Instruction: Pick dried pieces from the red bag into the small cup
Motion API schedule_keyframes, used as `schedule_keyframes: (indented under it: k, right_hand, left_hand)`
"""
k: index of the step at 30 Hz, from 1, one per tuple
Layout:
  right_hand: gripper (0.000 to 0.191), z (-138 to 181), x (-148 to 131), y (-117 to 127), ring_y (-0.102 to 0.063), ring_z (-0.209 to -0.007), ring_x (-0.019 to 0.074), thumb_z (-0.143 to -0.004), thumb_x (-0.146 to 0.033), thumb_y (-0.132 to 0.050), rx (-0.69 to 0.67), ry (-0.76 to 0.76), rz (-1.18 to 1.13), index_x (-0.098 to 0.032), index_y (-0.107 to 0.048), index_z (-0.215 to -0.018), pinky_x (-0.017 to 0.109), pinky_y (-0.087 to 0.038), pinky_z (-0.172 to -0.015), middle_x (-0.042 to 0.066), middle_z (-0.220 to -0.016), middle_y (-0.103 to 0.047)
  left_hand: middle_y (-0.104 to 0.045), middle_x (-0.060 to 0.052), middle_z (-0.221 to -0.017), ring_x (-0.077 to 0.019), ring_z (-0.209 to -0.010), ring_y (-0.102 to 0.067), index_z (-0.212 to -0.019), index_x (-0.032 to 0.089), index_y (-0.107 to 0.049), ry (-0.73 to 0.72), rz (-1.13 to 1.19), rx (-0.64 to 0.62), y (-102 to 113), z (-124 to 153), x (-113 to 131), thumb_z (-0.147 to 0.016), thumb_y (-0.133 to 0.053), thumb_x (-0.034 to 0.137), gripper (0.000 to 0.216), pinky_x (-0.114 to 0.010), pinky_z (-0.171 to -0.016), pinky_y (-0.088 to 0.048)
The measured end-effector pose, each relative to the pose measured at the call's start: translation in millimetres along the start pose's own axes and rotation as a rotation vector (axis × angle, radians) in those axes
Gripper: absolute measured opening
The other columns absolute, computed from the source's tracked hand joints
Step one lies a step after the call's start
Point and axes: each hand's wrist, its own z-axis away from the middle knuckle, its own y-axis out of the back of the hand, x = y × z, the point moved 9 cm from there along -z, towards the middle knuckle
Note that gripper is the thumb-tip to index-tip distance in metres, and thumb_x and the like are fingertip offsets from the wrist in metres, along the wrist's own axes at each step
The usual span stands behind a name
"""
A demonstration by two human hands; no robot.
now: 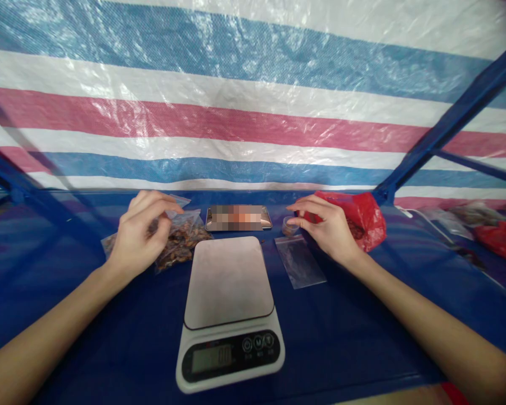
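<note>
My left hand (141, 233) hovers with curved, parted fingers over clear plastic bags of brown dried pieces (179, 242), its fingers holding nothing I can see. On the other side, my right hand (331, 228) reaches to a small clear cup (289, 226) with something brown in it. The thumb is at the cup's rim and the index finger is apart from it. Just below the cup lies a flat clear zip bag (301, 263). Between my arms stands a white kitchen scale (230, 287), its plate bare and its display showing zeros.
Behind the scale lies a phone (238, 218) with a blurred screen. A red plastic bag (369, 219) sits open behind my right hand. All rest on a blue surface (122, 343) with blue metal posts (421, 143) and a striped sheet (236, 118) behind. More bags (500, 239) lie far right.
</note>
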Motion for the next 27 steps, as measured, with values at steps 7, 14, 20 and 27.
schedule_keyframes:
  k: [7,14,20,27]
  right_hand:
    - [0.025,-4.4,19.6,70.1,-0.073,-0.086,0.0237,-0.092,-0.010,-0.056,0.188,-0.093,0.211,-0.023,-0.078,-0.091,0.036,-0.056,-0.082,0.006,-0.093,-0.078]
    - [0.024,18.3,105.9,55.7,-0.069,-0.062,0.0203,-0.072,-0.004,-0.058,-0.279,-0.332,0.388,-0.022,-0.073,-0.068,0.029,-0.049,-0.062,0.003,-0.070,-0.074]
    - [0.016,24.4,90.7,13.2,-0.073,-0.102,0.0305,-0.091,-0.021,-0.060,-0.344,-0.151,0.366,-0.021,-0.075,-0.098,0.042,-0.060,-0.094,0.014,-0.116,-0.071]
    - [0.027,25.4,95.0,12.9,-0.068,-0.118,0.0353,-0.101,-0.024,-0.045,-0.303,-0.151,0.395,-0.019,-0.068,-0.117,0.052,-0.055,-0.107,0.018,-0.124,-0.068]
  left_hand:
    - [-0.069,-0.005,-0.099,-0.0217,-0.096,-0.065,-0.094,0.020,-0.069,-0.055,0.033,-0.023,-2.8,-0.4,4.4,-0.095,-0.045,0.006,0.028,-0.039,-0.089,-0.049]
    - [-0.070,-0.004,-0.097,-0.0185,-0.094,-0.068,-0.083,0.020,-0.070,-0.016,0.054,-0.030,-0.8,2.1,-16.4,-0.093,-0.046,0.009,0.028,-0.031,-0.089,-0.052]
    - [-0.069,-0.001,-0.081,-0.0151,-0.077,-0.067,-0.076,0.020,-0.068,0.023,0.054,-0.067,-0.4,2.7,-28.8,-0.091,-0.044,0.009,0.030,-0.027,-0.075,-0.050]
    - [-0.068,0.003,-0.066,-0.0128,-0.058,-0.063,-0.069,0.020,-0.069,0.079,0.072,-0.096,-1.4,3.6,-34.0,-0.086,-0.046,0.013,0.029,-0.025,-0.059,-0.045]
